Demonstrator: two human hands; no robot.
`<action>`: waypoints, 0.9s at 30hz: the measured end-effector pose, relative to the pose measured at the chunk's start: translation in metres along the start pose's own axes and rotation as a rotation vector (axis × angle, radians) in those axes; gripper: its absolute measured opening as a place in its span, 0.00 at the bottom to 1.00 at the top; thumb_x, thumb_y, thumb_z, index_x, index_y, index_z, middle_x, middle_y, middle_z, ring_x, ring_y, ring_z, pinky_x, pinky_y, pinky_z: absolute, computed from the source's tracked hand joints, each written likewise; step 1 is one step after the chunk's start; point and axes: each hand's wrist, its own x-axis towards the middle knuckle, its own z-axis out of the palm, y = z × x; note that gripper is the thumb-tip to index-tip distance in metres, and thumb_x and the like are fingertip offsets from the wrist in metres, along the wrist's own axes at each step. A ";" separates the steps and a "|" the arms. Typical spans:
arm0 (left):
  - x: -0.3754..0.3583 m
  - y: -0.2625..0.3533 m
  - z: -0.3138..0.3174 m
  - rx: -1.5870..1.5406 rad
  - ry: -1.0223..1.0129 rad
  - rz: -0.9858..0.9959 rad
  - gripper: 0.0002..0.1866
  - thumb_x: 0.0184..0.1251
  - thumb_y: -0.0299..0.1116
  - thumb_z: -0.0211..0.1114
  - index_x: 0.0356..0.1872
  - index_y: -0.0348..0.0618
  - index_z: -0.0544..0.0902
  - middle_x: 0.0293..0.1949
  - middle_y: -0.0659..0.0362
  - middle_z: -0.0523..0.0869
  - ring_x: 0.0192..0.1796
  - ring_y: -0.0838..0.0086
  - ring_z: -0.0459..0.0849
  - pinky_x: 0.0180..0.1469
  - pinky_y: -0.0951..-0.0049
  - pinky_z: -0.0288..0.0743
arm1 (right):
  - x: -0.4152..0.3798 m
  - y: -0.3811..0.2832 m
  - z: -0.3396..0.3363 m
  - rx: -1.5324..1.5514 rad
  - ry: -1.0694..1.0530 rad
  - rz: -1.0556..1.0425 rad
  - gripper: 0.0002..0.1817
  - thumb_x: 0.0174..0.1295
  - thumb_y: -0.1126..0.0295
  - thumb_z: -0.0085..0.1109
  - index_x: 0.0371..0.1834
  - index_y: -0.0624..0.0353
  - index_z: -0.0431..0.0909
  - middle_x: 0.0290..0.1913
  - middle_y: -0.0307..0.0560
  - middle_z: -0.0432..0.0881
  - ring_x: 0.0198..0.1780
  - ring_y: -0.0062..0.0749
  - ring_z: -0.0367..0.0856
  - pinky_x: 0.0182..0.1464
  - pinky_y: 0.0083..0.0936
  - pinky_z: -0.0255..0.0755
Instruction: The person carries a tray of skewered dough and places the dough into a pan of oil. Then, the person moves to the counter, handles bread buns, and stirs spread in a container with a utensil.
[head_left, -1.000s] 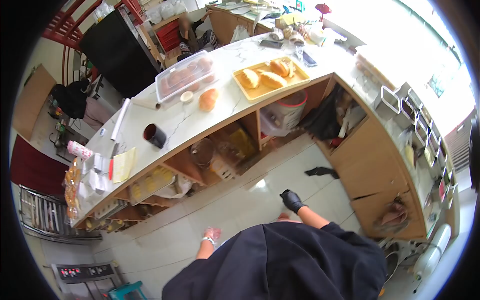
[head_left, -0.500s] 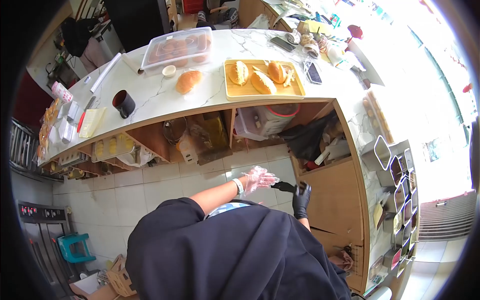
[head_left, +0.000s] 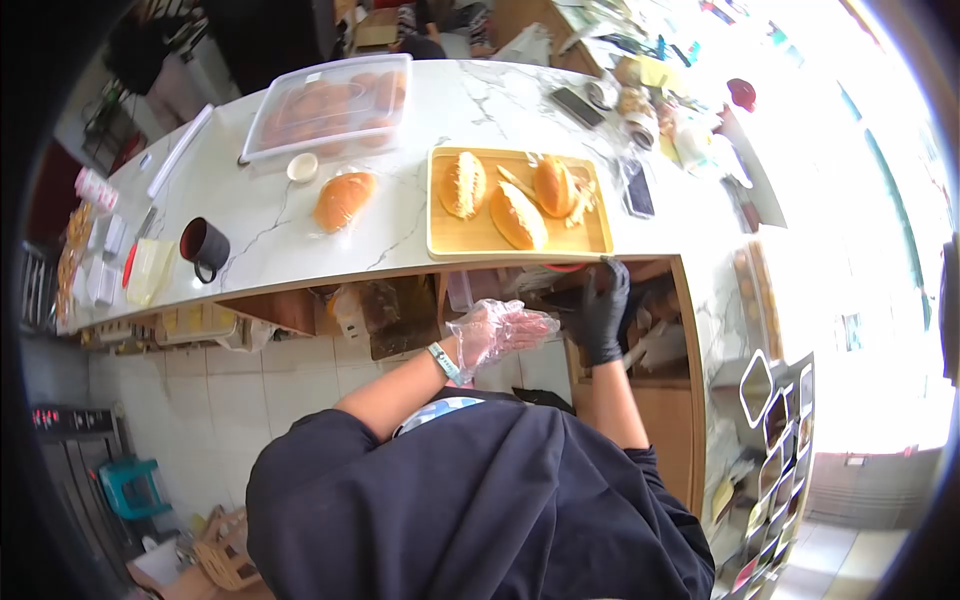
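Note:
My left hand (head_left: 505, 334), in a loose clear plastic glove, is held out in front of the counter. Its fingers stretch to the right and nothing shows in them. To its right, my right hand (head_left: 602, 315) wears a black glove, fingers pointing up and apart, close under the counter's front edge. Just beyond both hands lies a yellow tray (head_left: 470, 238) on the counter. On it are a split bread roll (head_left: 464, 186) with pale shredded topping, a second filled roll (head_left: 517, 217), and a third roll (head_left: 553, 186) at the right. A wrapped bun (head_left: 344, 200) lies left of the tray.
A lidded plastic box (head_left: 330, 105) of round buns stands behind a small white cup (head_left: 302, 167). Further left are a black mug (head_left: 204, 248) and a yellowish sheet (head_left: 150, 270). Phones (head_left: 637, 190) lie right of the tray. Metal containers (head_left: 775, 430) line the right side.
Both hands have risen toward the counter, with the right hand moving up most and its fingers now upright. The view has shifted closer to the counter. The tray and rolls stay on the counter.

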 end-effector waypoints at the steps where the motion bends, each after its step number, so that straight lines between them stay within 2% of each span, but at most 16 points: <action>1: -0.002 0.016 0.003 0.030 0.017 0.010 0.24 0.69 0.41 0.40 0.53 0.26 0.67 0.55 0.43 0.71 0.56 0.60 0.72 0.60 0.62 0.64 | 0.029 -0.004 0.007 0.032 -0.006 0.029 0.14 0.53 0.73 0.57 0.44 0.60 0.71 0.43 0.53 0.75 0.45 0.45 0.73 0.48 0.33 0.67; 3: -0.007 0.041 0.003 0.117 0.009 0.052 0.24 0.69 0.40 0.41 0.54 0.26 0.66 0.55 0.42 0.71 0.57 0.59 0.72 0.60 0.62 0.64 | 0.079 0.012 0.038 0.225 -0.198 0.158 0.13 0.55 0.71 0.56 0.44 0.61 0.72 0.40 0.52 0.77 0.41 0.43 0.75 0.44 0.32 0.69; 4: -0.007 0.052 0.005 0.180 -0.018 0.081 0.24 0.69 0.40 0.41 0.54 0.25 0.66 0.55 0.42 0.70 0.57 0.59 0.71 0.60 0.62 0.64 | 0.101 0.011 0.053 0.149 -0.257 0.130 0.14 0.56 0.68 0.57 0.44 0.60 0.72 0.37 0.51 0.79 0.39 0.41 0.77 0.42 0.32 0.71; 7: 0.001 0.068 -0.008 0.198 -0.117 0.143 0.27 0.69 0.43 0.39 0.55 0.25 0.64 0.56 0.41 0.69 0.59 0.57 0.70 0.61 0.61 0.63 | 0.146 0.047 0.109 -0.138 -0.438 0.033 0.32 0.52 0.49 0.57 0.51 0.65 0.69 0.44 0.59 0.77 0.47 0.47 0.76 0.49 0.35 0.68; 9: 0.002 0.077 -0.010 0.207 -0.144 0.206 0.28 0.70 0.45 0.38 0.56 0.25 0.64 0.56 0.41 0.69 0.59 0.57 0.69 0.61 0.61 0.62 | 0.169 0.049 0.120 -0.211 -0.667 0.156 0.41 0.48 0.41 0.55 0.54 0.68 0.67 0.49 0.63 0.74 0.52 0.48 0.73 0.53 0.35 0.65; 10: 0.004 0.079 -0.012 0.147 -0.125 0.214 0.30 0.69 0.48 0.35 0.56 0.26 0.64 0.55 0.41 0.70 0.60 0.57 0.68 0.62 0.61 0.61 | 0.177 0.057 0.128 -0.246 -0.758 0.138 0.43 0.46 0.40 0.55 0.55 0.68 0.67 0.49 0.64 0.74 0.52 0.49 0.73 0.54 0.34 0.65; 13: -0.003 0.078 -0.012 -0.015 -0.032 0.295 0.28 0.69 0.46 0.38 0.55 0.26 0.66 0.52 0.42 0.73 0.57 0.59 0.71 0.60 0.62 0.64 | 0.190 0.066 0.131 -0.194 -0.918 0.183 0.44 0.46 0.39 0.56 0.55 0.70 0.67 0.52 0.65 0.72 0.55 0.50 0.71 0.56 0.34 0.63; 15: -0.010 0.075 -0.008 -0.022 0.086 0.325 0.27 0.69 0.45 0.41 0.53 0.27 0.67 0.50 0.43 0.75 0.55 0.60 0.74 0.58 0.64 0.66 | 0.197 0.095 0.146 -0.131 -1.003 0.178 0.46 0.43 0.39 0.59 0.55 0.70 0.66 0.52 0.65 0.72 0.55 0.47 0.71 0.57 0.32 0.62; 17: -0.019 0.068 -0.004 -0.043 0.169 0.397 0.26 0.69 0.44 0.43 0.52 0.27 0.68 0.48 0.44 0.77 0.52 0.62 0.76 0.56 0.65 0.69 | 0.202 0.121 0.153 0.027 -1.023 0.200 0.44 0.41 0.41 0.63 0.51 0.70 0.70 0.46 0.60 0.77 0.48 0.42 0.76 0.51 0.29 0.66; 19: -0.033 0.057 0.001 -0.074 0.219 0.509 0.25 0.68 0.43 0.45 0.51 0.27 0.69 0.47 0.45 0.78 0.51 0.63 0.77 0.54 0.67 0.71 | 0.215 0.117 0.148 0.032 -1.203 0.229 0.33 0.43 0.47 0.65 0.43 0.67 0.77 0.34 0.44 0.80 0.34 0.23 0.76 0.40 0.20 0.68; 20: -0.042 0.051 0.007 -0.098 0.268 0.561 0.25 0.68 0.43 0.46 0.51 0.26 0.69 0.47 0.44 0.77 0.50 0.62 0.77 0.53 0.67 0.71 | 0.215 0.114 0.146 0.104 -1.200 0.211 0.28 0.44 0.49 0.66 0.37 0.65 0.79 0.30 0.39 0.80 0.30 0.20 0.74 0.36 0.19 0.66; 23: -0.063 0.027 0.020 -0.171 0.382 0.723 0.24 0.67 0.41 0.48 0.49 0.24 0.70 0.46 0.44 0.78 0.48 0.61 0.79 0.52 0.68 0.72 | 0.216 0.113 0.145 0.276 -1.225 0.334 0.22 0.44 0.58 0.68 0.37 0.64 0.79 0.30 0.38 0.80 0.29 0.20 0.75 0.34 0.17 0.67; 25: -0.070 0.004 0.017 -0.173 0.393 0.816 0.23 0.67 0.43 0.48 0.48 0.28 0.72 0.45 0.45 0.79 0.48 0.63 0.79 0.52 0.68 0.72 | 0.213 0.122 0.154 0.466 -1.124 0.213 0.16 0.44 0.62 0.67 0.29 0.64 0.79 0.23 0.37 0.77 0.22 0.19 0.71 0.26 0.18 0.64; 27: -0.076 -0.019 0.022 -0.219 0.413 0.918 0.22 0.67 0.42 0.49 0.46 0.28 0.74 0.45 0.45 0.80 0.46 0.63 0.80 0.51 0.67 0.72 | 0.210 0.119 0.152 0.565 -1.083 0.216 0.12 0.44 0.66 0.67 0.27 0.64 0.79 0.21 0.35 0.76 0.20 0.20 0.69 0.25 0.18 0.64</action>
